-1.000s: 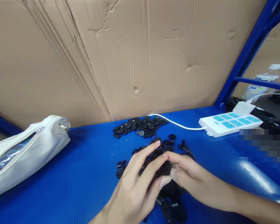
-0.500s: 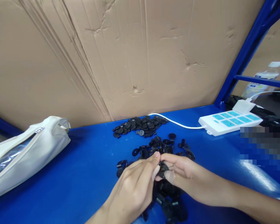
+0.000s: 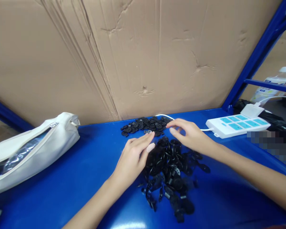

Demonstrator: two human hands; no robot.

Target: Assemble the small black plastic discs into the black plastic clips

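Note:
Two heaps of small black plastic parts lie on the blue tabletop [image 3: 95, 165]: a loose near pile [image 3: 173, 178] of round pieces with tabs, and a far pile [image 3: 141, 123] of flat discs with holes. My left hand [image 3: 133, 152] is at the near pile's left edge, fingers stretched toward the far pile and thumb apart. Over the gap between the piles, on the right, hovers my right hand [image 3: 190, 135]. Its fingers are curved, with space between thumb and forefinger. Neither hand shows a part in it.
A white power strip [image 3: 216, 128] with blue sockets stands at the right, with a plug and cable in it. On the left lies an unzipped white pouch [image 3: 64, 141]. Cardboard [image 3: 124, 63] forms the back wall. A plastic bottle [image 3: 274, 84] is behind the blue frame [image 3: 255, 60].
My hands have parted and moved forward, away from each other. The black part they held together is no longer in them. The near pile now shows more fully, and the view has shifted slightly.

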